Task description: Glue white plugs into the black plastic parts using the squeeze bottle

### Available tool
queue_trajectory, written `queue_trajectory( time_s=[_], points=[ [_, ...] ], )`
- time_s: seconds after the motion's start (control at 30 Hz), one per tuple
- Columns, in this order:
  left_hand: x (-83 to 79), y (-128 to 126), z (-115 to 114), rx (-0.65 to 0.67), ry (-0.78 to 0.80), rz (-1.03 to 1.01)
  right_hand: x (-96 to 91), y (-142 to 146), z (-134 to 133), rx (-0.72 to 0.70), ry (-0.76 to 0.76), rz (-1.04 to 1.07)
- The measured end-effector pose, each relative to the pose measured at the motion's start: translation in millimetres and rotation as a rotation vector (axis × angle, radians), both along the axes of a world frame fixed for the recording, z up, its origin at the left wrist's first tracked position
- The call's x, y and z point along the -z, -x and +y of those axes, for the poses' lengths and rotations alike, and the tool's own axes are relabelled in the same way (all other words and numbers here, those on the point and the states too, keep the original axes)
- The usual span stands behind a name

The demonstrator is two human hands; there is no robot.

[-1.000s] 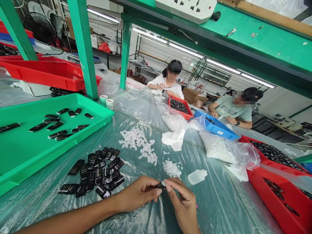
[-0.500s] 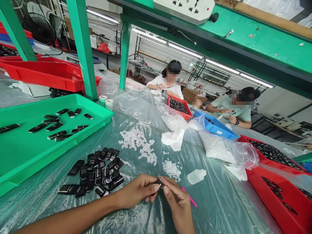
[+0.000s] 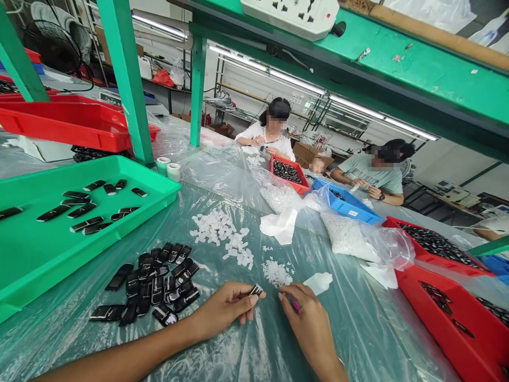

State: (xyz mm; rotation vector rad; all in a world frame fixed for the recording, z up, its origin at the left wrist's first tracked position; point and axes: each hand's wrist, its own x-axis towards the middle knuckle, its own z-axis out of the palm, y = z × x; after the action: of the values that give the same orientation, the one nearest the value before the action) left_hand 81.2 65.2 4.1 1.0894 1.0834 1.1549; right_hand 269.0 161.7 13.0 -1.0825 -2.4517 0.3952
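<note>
Fingertips (image 3: 249, 300) of the left hand (image 3: 225, 312) are being pinched on a small glossy black part (image 3: 255, 290) with a silver end, at lower centre. A pink tool (image 3: 295, 304) is being gripped in the closed right hand (image 3: 312, 326). Further up, a pile of black parts (image 3: 159, 281) is being flanked by white bits (image 3: 237, 249) and a green tray (image 3: 40, 249).

Occlusions
Left hand (image 3: 222, 313) hides most of part (image 3: 255, 290), right hand (image 3: 310, 324) most of pink tool (image 3: 295, 304); bottle (image 3: 320, 281) partly behind it; green tray (image 3: 24, 265) cut left.
</note>
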Motion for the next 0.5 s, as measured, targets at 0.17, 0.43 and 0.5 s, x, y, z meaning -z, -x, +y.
queue_trajectory(
  time_s=[0.17,0.43,0.5],
  points=[
    [1.3,0.2,-1.3,0.0,0.018,-0.001,3.5,-2.5,3.9,0.025,-0.102,-0.18],
    [2.6,0.1,-3.3,0.035,-0.022,0.032,0.3,2.9,2.0,0.058,-0.051,-0.169],
    [1.2,-0.8,-4.3,0.048,-0.031,0.051,-2.9,3.9,-1.1,0.049,0.032,-0.02]
  ],
)
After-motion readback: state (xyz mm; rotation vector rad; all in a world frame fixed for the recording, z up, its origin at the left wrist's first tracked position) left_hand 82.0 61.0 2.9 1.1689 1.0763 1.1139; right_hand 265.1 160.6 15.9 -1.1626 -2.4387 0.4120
